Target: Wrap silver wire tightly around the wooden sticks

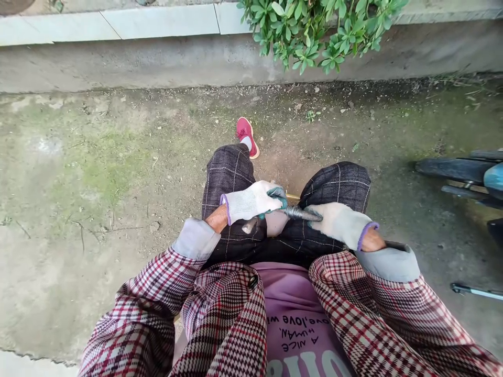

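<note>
My left hand [257,200], in a white knit glove with a teal-coated palm and purple cuff edge, is closed around a metal bolt [294,212]. Thread-like ridges show on the bolt between my hands. A blunt, rusty-grey end [249,225] sticks out below the left glove, seemingly part of the same piece. Wearing a matching glove, my right hand [340,222] has its fingers closed on the bolt's other end, a smoother grey stretch. Both hands are over my lap, between my knees in dark checked trousers [231,173]. The gloves hide the fingertips in part.
A red shoe [245,135] rests on the bare ground [118,167]. Ahead runs a low concrete wall [137,65] with a leafy bush [314,31] hanging over it. A wheel [451,168] is at the right, above a thin metal bar [477,290].
</note>
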Tool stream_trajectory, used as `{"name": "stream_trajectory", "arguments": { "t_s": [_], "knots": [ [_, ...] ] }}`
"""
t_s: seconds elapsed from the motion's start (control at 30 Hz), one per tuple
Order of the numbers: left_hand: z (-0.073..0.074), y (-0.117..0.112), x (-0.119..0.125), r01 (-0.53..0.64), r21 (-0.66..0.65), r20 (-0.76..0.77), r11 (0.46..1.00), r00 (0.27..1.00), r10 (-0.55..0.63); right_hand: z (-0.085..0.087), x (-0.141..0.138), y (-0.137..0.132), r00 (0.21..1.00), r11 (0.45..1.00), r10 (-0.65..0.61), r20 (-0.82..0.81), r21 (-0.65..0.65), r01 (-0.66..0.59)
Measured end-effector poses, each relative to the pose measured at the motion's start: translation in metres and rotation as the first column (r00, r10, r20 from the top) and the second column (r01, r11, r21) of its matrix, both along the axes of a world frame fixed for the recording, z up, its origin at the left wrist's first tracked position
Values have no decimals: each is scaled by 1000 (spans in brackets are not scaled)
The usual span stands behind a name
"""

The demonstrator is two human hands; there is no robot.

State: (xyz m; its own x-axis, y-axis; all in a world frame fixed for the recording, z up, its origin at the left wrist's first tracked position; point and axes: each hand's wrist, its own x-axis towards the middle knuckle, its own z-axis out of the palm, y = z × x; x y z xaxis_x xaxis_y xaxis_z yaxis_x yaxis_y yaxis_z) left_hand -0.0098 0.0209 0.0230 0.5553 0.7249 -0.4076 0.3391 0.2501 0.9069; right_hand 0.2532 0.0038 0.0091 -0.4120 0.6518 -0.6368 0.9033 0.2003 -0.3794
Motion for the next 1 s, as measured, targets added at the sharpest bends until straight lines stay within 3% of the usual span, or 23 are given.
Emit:
{"name": "stream_trajectory", "arguments": {
  "t_s": [0.1,0.2,0.27,0.37,0.5,0.63,0.73,0.83,0.93,1.0],
  "knots": [
    [-5,-8,9,24,-77,138,997,990,-13,-2,6,6,946,958,-271,-176,49,283],
    [-11,-13,16,48,-141,205,989,979,-18,6,8,4,697,834,-547,-464,-234,499],
    [-15,-13,16,34,-143,169,989,986,-9,15,7,1,560,752,-659,-502,-435,495],
    [-19,-8,12,-14,-108,91,994,996,24,26,5,-2,507,704,-708,-492,-555,444],
    [-21,1,1,-15,47,-110,999,994,20,35,7,2,567,719,-673,-475,-600,351],
    [-17,10,-8,25,178,-241,984,970,19,36,9,3,742,804,-459,-488,-583,114],
    [-10,11,-11,61,201,-268,978,963,-5,30,6,-1,865,896,-193,-463,-443,-38],
    [-7,10,-10,38,144,-191,989,981,-10,18,1,-4,950,968,1,-312,-240,-80],
    [-8,6,-5,-5,49,-53,999,999,8,6,-1,-2,995,999,36,-94,-30,-39],
    [-8,3,-2,-4,-29,19,1000,1000,4,2,1,2,997,995,-60,-44,82,64]
  ]
}}
